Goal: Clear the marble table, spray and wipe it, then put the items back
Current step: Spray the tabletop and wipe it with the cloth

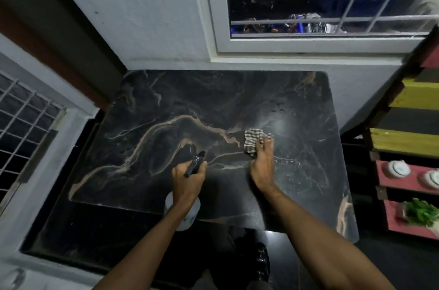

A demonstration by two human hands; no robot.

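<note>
left hand (187, 179) — curled round black-nozzled white spray bottle (190, 209), lower centre | right hand (262, 164) — fingers flat, pressing striped grey-white cloth (253, 141) onto dark veined marble table (166, 111), centre-right

Crumpled striped cloth (253, 141) on dark marble table (166, 99); spray bottle (192, 213) tilted above it.

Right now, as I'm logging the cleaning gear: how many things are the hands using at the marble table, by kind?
Spray bottle: 1, gripped by the left hand
Striped cloth: 1, under the right hand
Total: 2
</note>
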